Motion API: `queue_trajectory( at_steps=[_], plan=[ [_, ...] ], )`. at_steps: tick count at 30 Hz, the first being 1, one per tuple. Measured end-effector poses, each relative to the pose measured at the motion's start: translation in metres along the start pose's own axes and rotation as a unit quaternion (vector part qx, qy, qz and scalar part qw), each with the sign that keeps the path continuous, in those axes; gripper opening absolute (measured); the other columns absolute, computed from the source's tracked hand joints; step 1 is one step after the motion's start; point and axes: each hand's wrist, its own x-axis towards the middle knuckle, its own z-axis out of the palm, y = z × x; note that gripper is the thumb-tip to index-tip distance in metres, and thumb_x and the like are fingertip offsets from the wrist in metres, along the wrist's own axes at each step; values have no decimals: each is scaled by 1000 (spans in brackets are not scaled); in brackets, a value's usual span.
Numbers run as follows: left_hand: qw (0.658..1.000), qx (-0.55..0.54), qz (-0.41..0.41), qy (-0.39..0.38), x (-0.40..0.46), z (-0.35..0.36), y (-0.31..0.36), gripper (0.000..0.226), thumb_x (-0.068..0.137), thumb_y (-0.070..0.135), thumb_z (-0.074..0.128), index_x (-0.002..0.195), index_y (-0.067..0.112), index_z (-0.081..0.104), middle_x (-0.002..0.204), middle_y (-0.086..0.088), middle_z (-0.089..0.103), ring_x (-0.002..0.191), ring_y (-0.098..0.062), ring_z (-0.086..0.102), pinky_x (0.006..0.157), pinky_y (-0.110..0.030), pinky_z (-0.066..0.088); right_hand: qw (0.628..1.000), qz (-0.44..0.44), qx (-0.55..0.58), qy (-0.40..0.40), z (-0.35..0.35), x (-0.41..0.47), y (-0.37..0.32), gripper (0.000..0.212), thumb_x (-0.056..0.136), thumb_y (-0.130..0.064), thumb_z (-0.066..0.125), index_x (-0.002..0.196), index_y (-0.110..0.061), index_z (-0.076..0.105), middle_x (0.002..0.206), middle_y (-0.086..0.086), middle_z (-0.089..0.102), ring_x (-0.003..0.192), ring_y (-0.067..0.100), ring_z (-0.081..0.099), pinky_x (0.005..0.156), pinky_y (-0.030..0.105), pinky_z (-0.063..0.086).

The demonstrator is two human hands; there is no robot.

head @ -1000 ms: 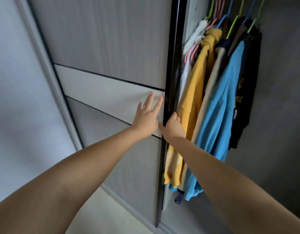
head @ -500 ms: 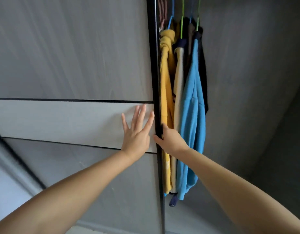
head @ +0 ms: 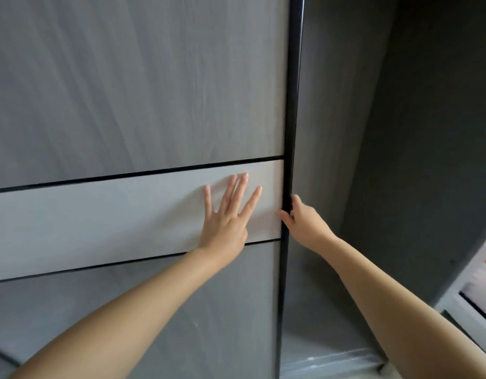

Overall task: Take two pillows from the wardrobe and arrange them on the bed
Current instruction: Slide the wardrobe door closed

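Note:
A grey sliding wardrobe door with a pale horizontal band fills the left and centre of the head view. My left hand lies flat on that band, fingers spread. My right hand curls around the door's black vertical edge, thumb on the front face and fingers behind it. To the right of the edge lies the dark grey wardrobe interior. No pillow and no bed is in view.
At the lower right, a white surface with a red patch pokes into view beside the wardrobe's dark side panel. Something shiny and plastic-wrapped lies low inside the wardrobe opening.
The door has slid rightwards with both hands on it. The hanging yellow and blue clothes seen earlier are now hidden behind it, and the view has swung to the right.

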Motion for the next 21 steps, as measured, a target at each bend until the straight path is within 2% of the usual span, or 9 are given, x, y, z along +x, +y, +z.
queue_trajectory(
  at_steps=[3, 5, 7, 9, 11, 13, 15, 18, 21],
  plan=[
    [1000, 18, 3, 8, 5, 2, 1, 94, 59, 6, 74, 144, 19, 35, 155, -15, 25, 143, -31, 19, 101, -72, 16, 997, 51, 2, 49, -20, -8, 26, 41, 100, -37, 42, 128, -7, 39, 104, 14, 64, 93, 35, 62, 82, 52, 53],
    [999, 29, 4, 13, 8, 3, 2, 95, 56, 7, 77, 142, 20, 39, 154, -14, 27, 142, -29, 19, 101, -72, 17, 993, 79, 4, 84, -32, -12, 43, 43, 101, -33, 42, 135, -7, 38, 123, 16, 60, 108, 37, 59, 90, 51, 50],
    [999, 46, 16, 13, 10, 4, 4, 98, 53, 12, 80, 141, 21, 40, 154, -14, 28, 142, -29, 23, 101, -72, 18, 987, 107, 16, 122, -43, -15, 56, 50, 102, -26, 41, 147, -12, 27, 143, 14, 45, 121, 36, 53, 96, 47, 48],
    [997, 66, 30, 16, 13, 5, 9, 99, 51, 16, 83, 141, 21, 41, 153, -12, 31, 140, -30, 30, 101, -71, 21, 972, 132, 61, 186, -53, -18, 62, 61, 100, -17, 42, 153, -20, 13, 153, 11, 28, 128, 34, 45, 96, 44, 45],
    [996, 68, 44, 33, 20, 3, 16, 99, 51, 14, 83, 140, 21, 42, 152, -11, 31, 139, -30, 32, 100, -71, 22, 952, 100, 80, 277, -62, -23, 59, 68, 99, -13, 45, 154, -20, 7, 159, 9, 14, 144, 29, 23, 109, 43, 35],
    [995, 58, 66, 55, 34, -2, 24, 100, 53, 11, 81, 142, 22, 38, 154, -9, 22, 141, -29, 29, 102, -70, 17, 945, 16, 27, 327, -69, -29, 49, 71, 98, -19, 50, 154, -18, 7, 161, 9, 5, 150, 26, 2, 118, 42, 21],
    [992, 60, 83, 73, 54, -12, 33, 101, 57, 10, 79, 145, 22, 31, 156, -8, 20, 143, -28, 24, 104, -69, 9, 943, -41, -11, 330, -76, -28, 40, 74, 97, -28, 53, 154, -20, 8, 162, 9, 0, 150, 26, -2, 118, 44, 18],
    [993, 71, 72, 60, 89, -29, 47, 103, 63, 19, 77, 149, 23, 19, 159, -8, 12, 146, -28, 12, 105, -68, 1, 952, -46, 11, 304, -94, -13, 41, 77, 96, -36, 55, 154, -24, 7, 162, 7, -8, 150, 27, -4, 120, 47, 16],
    [994, 83, 70, 25, 115, -30, 67, 112, 71, 43, 71, 149, 25, -8, 155, -7, -24, 145, -26, -15, 102, -69, -13, 955, 4, 101, 279, -118, 5, 58, 82, 93, -43, 56, 153, -33, 1, 161, 0, -18, 150, 23, -11, 121, 50, 16]
  ],
)
